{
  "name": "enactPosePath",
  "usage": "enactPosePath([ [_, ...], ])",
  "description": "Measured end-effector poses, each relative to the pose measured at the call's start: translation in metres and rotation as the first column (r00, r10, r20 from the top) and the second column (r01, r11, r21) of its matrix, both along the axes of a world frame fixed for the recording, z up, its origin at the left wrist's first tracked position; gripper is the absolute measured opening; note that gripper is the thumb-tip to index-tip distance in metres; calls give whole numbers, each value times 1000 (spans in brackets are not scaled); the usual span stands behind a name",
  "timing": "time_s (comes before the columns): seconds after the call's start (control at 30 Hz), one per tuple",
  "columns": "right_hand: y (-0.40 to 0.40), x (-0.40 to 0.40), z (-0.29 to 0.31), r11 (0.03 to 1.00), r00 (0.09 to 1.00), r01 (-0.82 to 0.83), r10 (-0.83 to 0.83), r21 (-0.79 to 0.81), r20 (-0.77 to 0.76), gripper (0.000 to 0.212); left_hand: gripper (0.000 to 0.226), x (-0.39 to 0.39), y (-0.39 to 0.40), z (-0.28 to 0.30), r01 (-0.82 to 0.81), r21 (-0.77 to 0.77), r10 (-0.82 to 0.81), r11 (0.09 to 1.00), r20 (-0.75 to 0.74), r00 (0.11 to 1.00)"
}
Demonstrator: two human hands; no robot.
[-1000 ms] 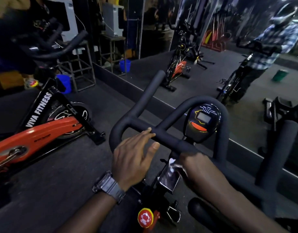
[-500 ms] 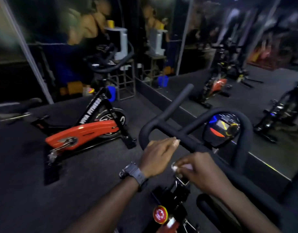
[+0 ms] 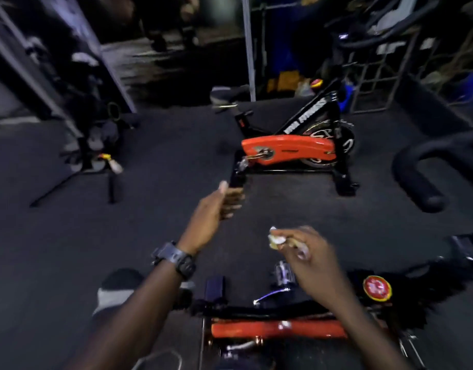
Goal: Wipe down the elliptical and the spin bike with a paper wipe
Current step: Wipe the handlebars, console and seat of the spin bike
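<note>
**Hands off the bike, wipe pinched in the right**

Across the dark floor [image 3: 69, 263] we see a second spin bike [image 3: 291, 148] with an orange guard, well apart from us. Below us sits our own spin bike [image 3: 278, 329]; its handlebar [image 3: 417, 180] curves at right. Our left hand [image 3: 216, 209] hangs in the air, fingers loosely bent, holding nothing. Our right hand [image 3: 310, 257] pinches the crumpled paper wipe [image 3: 276, 239] above the frame.

Blurring across the right hand [image 3: 308, 252], leaving the finger positions around the paper wipe [image 3: 276, 239] unclear. Running off the bottom edge: the near spin bike [image 3: 278, 329]. Smearing beyond reading: the white lettering on the far bike [image 3: 288, 150]. Cutting off at right: a black handlebar [image 3: 417, 182].
</note>
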State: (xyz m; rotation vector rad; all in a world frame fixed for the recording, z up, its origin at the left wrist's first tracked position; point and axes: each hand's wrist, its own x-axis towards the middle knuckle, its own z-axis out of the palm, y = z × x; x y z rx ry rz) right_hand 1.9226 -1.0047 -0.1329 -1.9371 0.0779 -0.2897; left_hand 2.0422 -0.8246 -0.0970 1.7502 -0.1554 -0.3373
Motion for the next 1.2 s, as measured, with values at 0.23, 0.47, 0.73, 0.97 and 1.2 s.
enactPosePath([
  [0.23, 103, 25, -48, 911, 887, -410, 408, 36, -215, 55, 37, -57, 166, -68, -436, 113, 449, 893, -151, 881],
  [0.47, 198, 51, -112, 706, 806, -589, 479, -394, -347, 35, 30, -70, 249, -115, -199, 619, 229, 760, 32, 973],
  [0.73, 249, 58, -127, 540, 878, -459, 395, -705, -270, 38, 47, -59, 283, -158, 10, 907, -273, 420, 116, 955],
  [0.97, 238, 58, -123, 658, 949, -306, 157, -688, -272, 30, 48, -45, 281, -156, 67, 932, -404, 355, 88, 910],
  [1.2, 221, 43, -144, 724, 966, -258, 208, -640, -154, 19, 52, -35, 273, -149, 137, 914, -483, 382, 72, 873],
])
